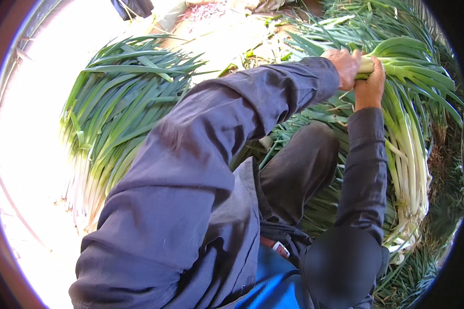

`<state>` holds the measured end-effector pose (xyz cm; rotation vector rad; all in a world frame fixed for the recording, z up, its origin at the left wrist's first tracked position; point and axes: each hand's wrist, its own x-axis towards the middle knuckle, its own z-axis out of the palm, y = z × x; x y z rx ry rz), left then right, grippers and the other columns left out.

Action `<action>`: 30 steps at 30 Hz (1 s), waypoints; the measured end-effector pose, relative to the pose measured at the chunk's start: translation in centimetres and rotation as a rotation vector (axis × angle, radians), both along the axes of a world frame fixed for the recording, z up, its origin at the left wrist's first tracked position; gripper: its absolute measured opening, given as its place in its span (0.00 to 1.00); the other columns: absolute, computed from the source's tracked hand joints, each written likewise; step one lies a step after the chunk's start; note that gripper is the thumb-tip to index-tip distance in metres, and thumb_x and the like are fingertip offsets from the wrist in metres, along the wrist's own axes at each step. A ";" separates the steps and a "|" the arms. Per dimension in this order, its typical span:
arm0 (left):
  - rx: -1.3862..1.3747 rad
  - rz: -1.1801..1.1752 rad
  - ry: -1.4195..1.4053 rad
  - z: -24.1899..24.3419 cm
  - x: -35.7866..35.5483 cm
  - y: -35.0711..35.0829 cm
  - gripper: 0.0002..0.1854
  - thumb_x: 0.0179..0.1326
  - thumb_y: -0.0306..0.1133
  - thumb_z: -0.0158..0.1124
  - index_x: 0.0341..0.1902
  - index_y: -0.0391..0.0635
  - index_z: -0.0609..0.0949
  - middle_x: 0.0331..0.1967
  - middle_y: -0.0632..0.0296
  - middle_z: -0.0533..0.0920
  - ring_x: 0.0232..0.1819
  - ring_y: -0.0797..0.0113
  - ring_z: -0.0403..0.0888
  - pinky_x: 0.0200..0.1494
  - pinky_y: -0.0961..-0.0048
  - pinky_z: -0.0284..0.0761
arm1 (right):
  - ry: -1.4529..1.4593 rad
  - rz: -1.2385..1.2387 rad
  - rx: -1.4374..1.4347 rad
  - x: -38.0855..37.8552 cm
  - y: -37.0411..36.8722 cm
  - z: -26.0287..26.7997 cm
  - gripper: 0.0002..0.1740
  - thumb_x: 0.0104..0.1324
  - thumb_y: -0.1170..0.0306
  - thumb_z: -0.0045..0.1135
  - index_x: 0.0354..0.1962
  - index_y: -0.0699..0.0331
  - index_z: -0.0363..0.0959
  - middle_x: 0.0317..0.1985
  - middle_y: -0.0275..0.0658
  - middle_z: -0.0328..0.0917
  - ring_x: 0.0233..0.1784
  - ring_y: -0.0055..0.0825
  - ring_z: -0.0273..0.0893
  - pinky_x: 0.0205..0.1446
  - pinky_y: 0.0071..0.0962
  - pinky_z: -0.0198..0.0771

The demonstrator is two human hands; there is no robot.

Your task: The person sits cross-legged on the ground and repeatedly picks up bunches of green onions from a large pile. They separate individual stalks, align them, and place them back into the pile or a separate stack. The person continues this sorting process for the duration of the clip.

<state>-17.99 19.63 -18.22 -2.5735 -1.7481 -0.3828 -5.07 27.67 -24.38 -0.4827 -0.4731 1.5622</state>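
Note:
At the upper right, my left hand [344, 66] and my right hand [371, 87] meet around the pale stems of a bunch of green onions [406, 63]. The fingers of both hands curl over the stems, and the green leaves fan out to the right. Directly below the hands, more long green onions [408, 166] lie with white stems and roots pointing down the view. The far ends of the gripped stems are hidden by my left hand and sleeve.
A large pile of green onions [127, 104] lies at the left on brightly lit ground. More leafy onions [375, 19] cover the upper right. Loose leaf scraps [251, 54] lie at the top middle. My bent knee [313, 150] is between the piles.

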 end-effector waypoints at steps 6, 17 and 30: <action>0.025 -0.013 0.115 2.0 -4.2 -5.6 0.25 0.58 0.29 0.55 0.60 0.33 0.71 0.36 0.40 0.84 0.41 0.48 0.87 0.39 0.53 0.81 | 0.041 0.210 0.121 -2.8 -10.1 1.5 0.23 0.74 0.59 0.55 0.58 0.66 0.68 0.56 0.44 0.74 0.61 0.36 0.73 0.67 0.40 0.68; 0.013 0.575 0.078 7.6 -22.9 -38.8 0.36 0.46 0.26 0.72 0.63 0.40 0.72 0.46 0.45 0.85 0.46 0.48 0.86 0.50 0.59 0.82 | 0.241 0.420 0.112 -5.3 -16.7 3.5 0.47 0.69 0.38 0.50 0.72 0.61 0.53 0.74 0.43 0.59 0.77 0.43 0.54 0.80 0.58 0.43; -0.351 1.482 0.315 -18.3 -33.5 -72.4 0.49 0.37 0.28 0.80 0.67 0.46 0.65 0.64 0.44 0.68 0.66 0.39 0.67 0.63 0.50 0.70 | -0.145 0.730 -0.005 -5.7 -15.8 -1.4 0.22 0.77 0.55 0.47 0.56 0.65 0.71 0.45 0.44 0.84 0.50 0.38 0.82 0.50 0.34 0.76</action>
